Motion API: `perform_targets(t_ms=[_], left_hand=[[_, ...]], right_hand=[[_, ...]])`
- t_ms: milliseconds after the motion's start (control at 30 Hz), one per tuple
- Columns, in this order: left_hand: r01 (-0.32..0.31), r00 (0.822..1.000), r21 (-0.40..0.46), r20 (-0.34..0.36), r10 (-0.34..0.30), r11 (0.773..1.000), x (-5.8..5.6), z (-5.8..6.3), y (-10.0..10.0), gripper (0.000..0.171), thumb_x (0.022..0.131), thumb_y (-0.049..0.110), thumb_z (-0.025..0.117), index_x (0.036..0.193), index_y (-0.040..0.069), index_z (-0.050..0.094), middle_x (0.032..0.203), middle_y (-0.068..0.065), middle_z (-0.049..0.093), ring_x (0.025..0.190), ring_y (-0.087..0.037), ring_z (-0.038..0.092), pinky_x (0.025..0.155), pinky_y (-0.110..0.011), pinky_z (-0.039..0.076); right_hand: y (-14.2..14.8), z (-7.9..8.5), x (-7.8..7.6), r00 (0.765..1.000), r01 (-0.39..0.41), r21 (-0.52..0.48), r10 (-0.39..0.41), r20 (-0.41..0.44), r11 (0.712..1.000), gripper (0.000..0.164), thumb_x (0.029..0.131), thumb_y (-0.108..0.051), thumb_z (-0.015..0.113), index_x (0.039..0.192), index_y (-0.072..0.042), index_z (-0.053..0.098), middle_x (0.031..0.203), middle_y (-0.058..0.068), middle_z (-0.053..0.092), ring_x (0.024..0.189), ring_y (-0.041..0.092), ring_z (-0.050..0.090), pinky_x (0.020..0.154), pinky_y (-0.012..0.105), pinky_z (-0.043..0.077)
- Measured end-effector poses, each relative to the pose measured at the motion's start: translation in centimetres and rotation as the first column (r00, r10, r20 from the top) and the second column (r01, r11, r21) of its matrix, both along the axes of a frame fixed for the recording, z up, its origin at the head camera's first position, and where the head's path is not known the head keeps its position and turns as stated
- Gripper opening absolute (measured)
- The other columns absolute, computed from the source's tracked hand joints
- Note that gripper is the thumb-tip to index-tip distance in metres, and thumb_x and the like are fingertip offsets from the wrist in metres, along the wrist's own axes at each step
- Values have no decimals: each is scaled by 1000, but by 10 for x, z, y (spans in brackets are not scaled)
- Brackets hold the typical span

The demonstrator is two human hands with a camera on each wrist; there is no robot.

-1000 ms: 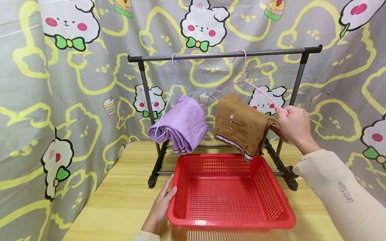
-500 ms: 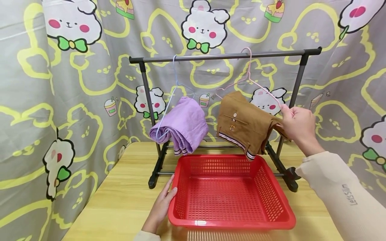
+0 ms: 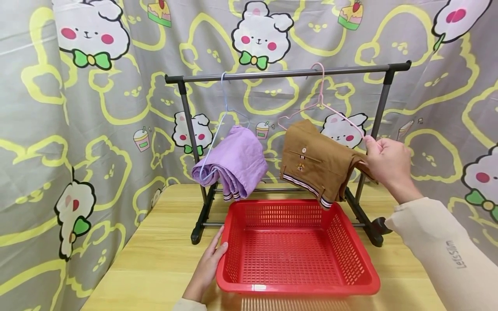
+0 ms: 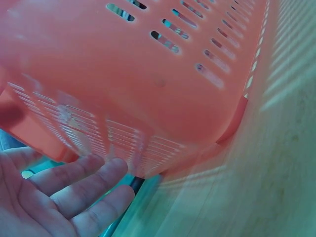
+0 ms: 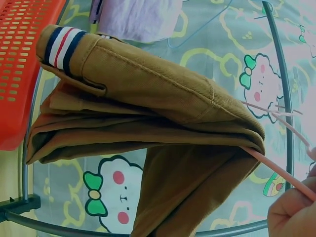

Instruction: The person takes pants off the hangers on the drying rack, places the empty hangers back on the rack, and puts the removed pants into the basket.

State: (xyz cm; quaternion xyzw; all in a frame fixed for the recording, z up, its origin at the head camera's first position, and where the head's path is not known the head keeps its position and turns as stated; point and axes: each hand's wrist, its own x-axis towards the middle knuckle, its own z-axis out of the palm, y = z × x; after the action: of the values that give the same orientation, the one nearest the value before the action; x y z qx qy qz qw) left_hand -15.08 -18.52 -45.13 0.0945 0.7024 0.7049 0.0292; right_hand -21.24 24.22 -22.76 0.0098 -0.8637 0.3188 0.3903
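My right hand (image 3: 390, 163) grips the lower right corner of a pink hanger (image 3: 321, 98), whose hook stands at the rail, overlapping it. Brown trousers (image 3: 311, 155) with a striped waistband lie folded over this hanger, and in the right wrist view its pink wire (image 5: 276, 170) runs from the cloth to my fingers (image 5: 291, 212). My left hand (image 3: 206, 265) rests at the left side of a red basket (image 3: 297, 289); in the left wrist view its fingers (image 4: 91, 190) extend loosely against the slotted wall (image 4: 158, 113). No clothing lies in the basket.
A blue hanger (image 3: 225, 97) with folded purple trousers (image 3: 239, 162) hangs at the left of the grey rail (image 3: 268, 74). The rack's black feet (image 3: 198, 226) stand on the wooden table (image 3: 151, 259) behind the basket. A patterned curtain (image 3: 128, 108) surrounds the table.
My right hand has moved slightly right, carrying the pink hanger and brown trousers with it; the hook has shifted right along the rail. My left hand and the basket hold their place.
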Motion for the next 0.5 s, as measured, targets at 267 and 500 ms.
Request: perform_targets(t_ms=[267,500], left_hand=[[5,1000,6,-13,-5,1000,0,0,1,60,104,29,44,156,15,16,134,-35,44,100,-38,63,78,-39,56],[17,1000,43,-25,-16,999,0,0,2,59,105,24,40,156,11,12,137,-36,41,102,-39,62,79,-42,56]], right_hand=[[5,0,3,1000,6,2,-6,-9,1000,59,100,-36,46,50,-6,43,44,1,39,63,32,43,55,38,28],[9,0,5,999,31,-5,-31,-38,999,58,99,-35,47,49,-7,42,42,-2,36,60,32,42,53,38,27]])
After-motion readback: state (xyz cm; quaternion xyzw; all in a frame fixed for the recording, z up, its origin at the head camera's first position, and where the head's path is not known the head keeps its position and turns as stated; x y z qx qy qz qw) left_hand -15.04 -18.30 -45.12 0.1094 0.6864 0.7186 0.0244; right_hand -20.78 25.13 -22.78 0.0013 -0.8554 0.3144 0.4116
